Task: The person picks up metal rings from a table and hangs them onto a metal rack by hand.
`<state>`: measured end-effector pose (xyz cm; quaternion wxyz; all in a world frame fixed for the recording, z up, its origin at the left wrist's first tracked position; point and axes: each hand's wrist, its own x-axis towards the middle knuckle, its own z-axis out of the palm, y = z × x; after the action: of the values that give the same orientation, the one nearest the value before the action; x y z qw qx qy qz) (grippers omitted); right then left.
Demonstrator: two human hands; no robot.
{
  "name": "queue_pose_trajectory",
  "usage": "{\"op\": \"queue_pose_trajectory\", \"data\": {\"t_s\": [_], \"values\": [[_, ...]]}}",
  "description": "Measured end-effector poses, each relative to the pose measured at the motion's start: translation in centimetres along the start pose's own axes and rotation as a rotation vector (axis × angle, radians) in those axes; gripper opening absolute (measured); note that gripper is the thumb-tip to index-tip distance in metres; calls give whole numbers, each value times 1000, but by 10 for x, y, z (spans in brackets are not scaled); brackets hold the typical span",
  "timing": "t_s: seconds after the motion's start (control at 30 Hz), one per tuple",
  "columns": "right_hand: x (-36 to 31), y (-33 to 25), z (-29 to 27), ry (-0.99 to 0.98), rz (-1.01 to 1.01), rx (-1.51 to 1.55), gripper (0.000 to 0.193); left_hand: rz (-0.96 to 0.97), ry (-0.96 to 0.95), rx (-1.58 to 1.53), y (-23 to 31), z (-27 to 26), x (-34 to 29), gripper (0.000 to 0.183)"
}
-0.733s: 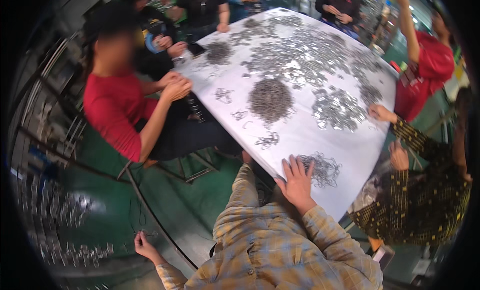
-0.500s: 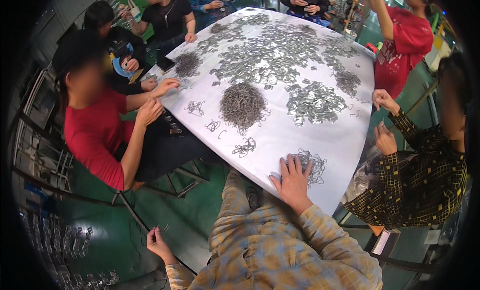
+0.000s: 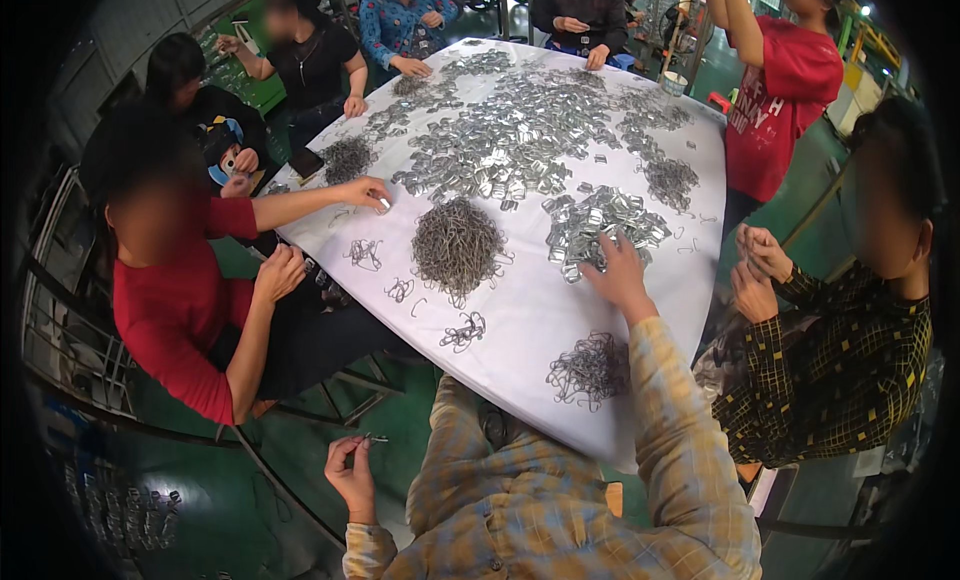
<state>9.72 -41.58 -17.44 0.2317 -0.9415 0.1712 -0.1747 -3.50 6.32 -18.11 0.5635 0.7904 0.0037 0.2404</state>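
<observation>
My left hand [image 3: 350, 475] is raised beside my left leg, beyond the table's near edge. Thumb and forefinger pinch a small bent wire hook [image 3: 376, 438]. Out over the table, my right hand [image 3: 625, 280] rests its spread fingertips on the near side of a heap of shiny flat metal buckles [image 3: 610, 215]. Whether a buckle is between those fingers is hidden. Below my right forearm lies a loose pile of bent wire hooks [image 3: 585, 372], partly covered by the sleeve. A larger, dense mound of wire hooks [image 3: 458, 248] stands left of the buckles.
The white-covered table [image 3: 520, 355] carries a wide spread of buckles [image 3: 510, 130] and small hook clusters [image 3: 463, 332]. A person in a red top [image 3: 180, 310] reaches in from the left; another in a patterned shirt [image 3: 830, 350] sits right. More people work around the far edges.
My right hand has moved from the near wire-hook pile forward to the buckle heap. My left hand has shifted slightly right, still pinching the hook. The left neighbour's arm now extends over the table.
</observation>
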Motion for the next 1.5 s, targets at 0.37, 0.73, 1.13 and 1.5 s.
{"op": "queue_pose_trajectory", "data": {"t_s": [0.37,0.73,1.13,1.5], "values": [[-5,-27,40,-233,-103,-10,52,46,-95,82,15,14,-5,11],[-97,-79,19,-359,-381,282,45,169,-148,130,38,26,7,13],[-117,-82,-3,-223,-454,7,19,266,-354,0,53,58,1,14],[-118,-83,16,-55,-527,-44,5,326,-606,-101,64,95,-3,11]]}}
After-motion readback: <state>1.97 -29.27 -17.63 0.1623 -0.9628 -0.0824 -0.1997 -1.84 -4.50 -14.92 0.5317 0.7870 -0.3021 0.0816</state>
